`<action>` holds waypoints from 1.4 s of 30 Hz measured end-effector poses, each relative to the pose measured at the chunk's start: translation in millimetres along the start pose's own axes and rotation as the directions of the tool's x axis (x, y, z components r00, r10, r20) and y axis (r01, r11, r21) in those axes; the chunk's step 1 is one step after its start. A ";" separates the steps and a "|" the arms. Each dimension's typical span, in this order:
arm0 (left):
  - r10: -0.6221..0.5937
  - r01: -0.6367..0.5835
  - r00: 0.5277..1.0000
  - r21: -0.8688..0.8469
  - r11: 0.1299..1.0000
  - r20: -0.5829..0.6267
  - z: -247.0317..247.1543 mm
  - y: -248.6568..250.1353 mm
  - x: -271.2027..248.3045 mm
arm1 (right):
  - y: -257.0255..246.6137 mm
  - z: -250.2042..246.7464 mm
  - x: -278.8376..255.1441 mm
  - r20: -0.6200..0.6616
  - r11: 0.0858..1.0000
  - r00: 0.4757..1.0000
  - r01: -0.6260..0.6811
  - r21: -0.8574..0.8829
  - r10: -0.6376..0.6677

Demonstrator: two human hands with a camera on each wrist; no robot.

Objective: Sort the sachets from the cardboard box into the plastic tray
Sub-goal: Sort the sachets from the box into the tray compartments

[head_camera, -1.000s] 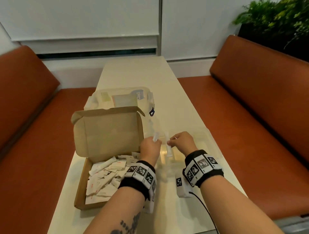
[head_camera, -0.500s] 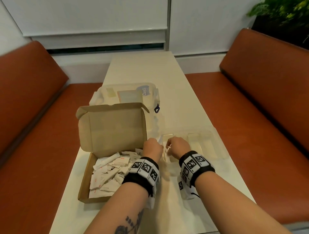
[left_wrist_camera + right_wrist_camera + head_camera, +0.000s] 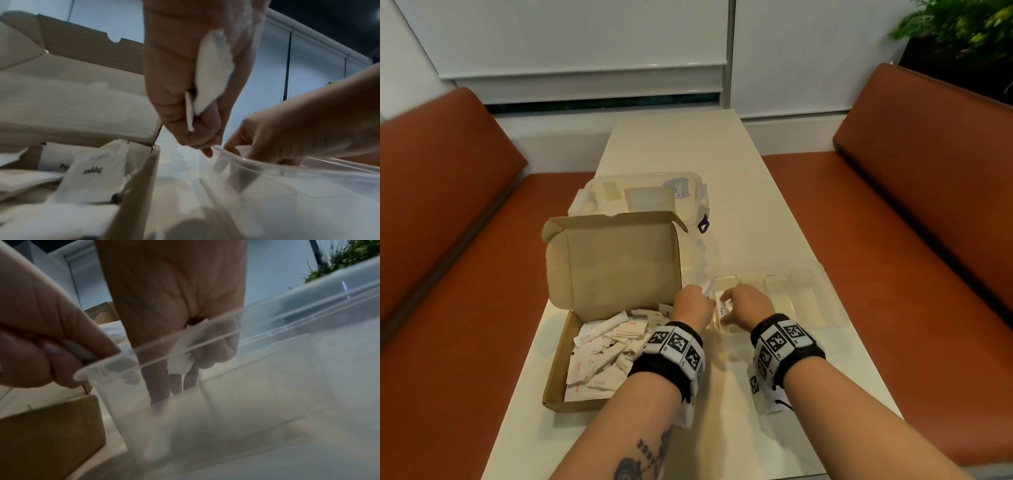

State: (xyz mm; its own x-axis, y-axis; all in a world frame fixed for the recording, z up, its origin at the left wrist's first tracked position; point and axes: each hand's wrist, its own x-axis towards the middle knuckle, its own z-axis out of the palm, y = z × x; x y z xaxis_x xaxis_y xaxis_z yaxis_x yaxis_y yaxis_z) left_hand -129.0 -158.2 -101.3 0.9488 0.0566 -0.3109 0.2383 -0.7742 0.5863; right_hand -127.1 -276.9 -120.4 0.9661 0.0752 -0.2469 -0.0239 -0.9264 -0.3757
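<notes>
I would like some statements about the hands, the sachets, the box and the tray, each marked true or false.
1. The left hand holds white paper sachets. True.
2. The brown cardboard box has its lid closed. False: the lid stands open, and many sachets lie inside.
3. The right hand reaches into the clear plastic tray at its left end. True.
4. The tray sits to the left of the box. False: it sits to its right.
5. The right hand is empty. False: it pinches a small white sachet.
</notes>
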 end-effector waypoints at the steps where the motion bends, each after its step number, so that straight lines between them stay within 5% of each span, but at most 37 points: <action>1: 0.000 0.000 1.000 0.008 1.000 0.007 -1.0 0.8 -1.5 | -0.6 -2.5 -0.9 -0.056 0.997 0.998 0.000 0.072 0.004; 4: 0.024 -0.024 1.000 0.074 0.997 0.005 -6.8 5.4 -6.4 | -6.6 -18.5 -5.4 -0.227 0.884 0.974 0.081 0.460 0.029; 7: 0.057 -0.057 0.998 0.015 0.998 0.001 -15.5 13.9 -8.3 | -17.1 -43.3 -14.6 -0.147 0.643 0.988 0.144 0.752 -0.049; 9: 0.046 -0.039 0.998 -0.151 0.988 0.041 -21.2 19.6 -7.3 | -18.5 -56.2 -19.9 -0.079 0.564 0.990 0.130 0.815 -0.114; 12: 0.007 0.056 0.990 -0.437 0.898 0.140 -28.3 24.1 -10.1 | -12.2 -65.3 -22.0 -0.093 0.616 0.979 0.185 0.766 -0.179; 16: 0.118 0.023 0.973 -0.593 0.805 0.198 -24.4 22.2 -15.2 | 1.4 -64.6 -17.5 -0.155 0.595 0.985 0.168 0.786 -0.074; 27: 0.005 0.039 0.999 -0.783 0.620 0.053 -15.9 21.1 -12.5 | 22.5 -65.0 -11.7 -0.262 0.550 0.953 0.139 0.824 0.151; 32: -0.010 -0.041 0.998 -0.733 0.679 -0.064 -9.4 28.6 -7.4 | 28.7 -63.0 -11.9 -0.137 0.635 0.988 0.059 0.770 0.075; 38: 0.049 -0.092 0.995 -0.630 0.771 -0.086 -1.2 31.6 -4.2 | 31.8 -66.6 -9.6 -0.177 0.733 0.981 0.177 0.657 -0.078; 42: 0.027 -0.104 0.984 -0.453 0.885 -0.174 8.0 24.3 -0.2 | 40.1 -65.7 1.0 -0.222 0.847 0.975 0.095 0.523 0.028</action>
State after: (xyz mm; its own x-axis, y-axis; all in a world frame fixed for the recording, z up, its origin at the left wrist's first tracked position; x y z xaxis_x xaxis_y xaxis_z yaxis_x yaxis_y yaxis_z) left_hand -125.0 -182.1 -93.0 0.9764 0.1448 -0.1601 0.2062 -0.4055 0.8906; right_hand -110.2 -338.2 -77.0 0.9980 -0.0342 -0.0531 -0.0631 -0.5848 -0.8087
